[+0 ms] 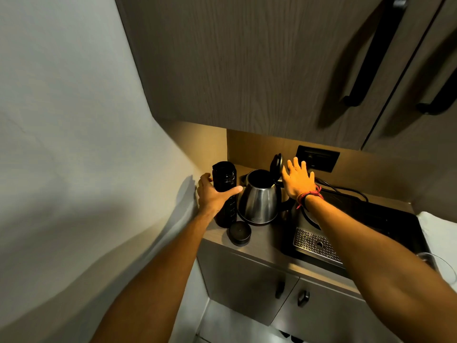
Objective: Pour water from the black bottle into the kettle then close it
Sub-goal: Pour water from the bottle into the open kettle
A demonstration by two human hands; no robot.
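Uncapped black bottle (223, 191) upright beside steel kettle (258, 200); lid (276, 164) raised.

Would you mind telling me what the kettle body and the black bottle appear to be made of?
The kettle body looks like polished stainless steel: silvery, with mirror-like reflections; its raised lid looks like black plastic. The black bottle, in the left hand, is dark with a slight sheen, possibly plastic or coated metal; I cannot tell which.

Kitchenette nook, as I see it around the black wall socket (317, 158).

Above the socket I see wood-grain cabinet doors (247, 60) with black handles (373, 53); below and right of it, a perforated drip tray (316, 245); farther below, two cabinet knobs (303, 297).
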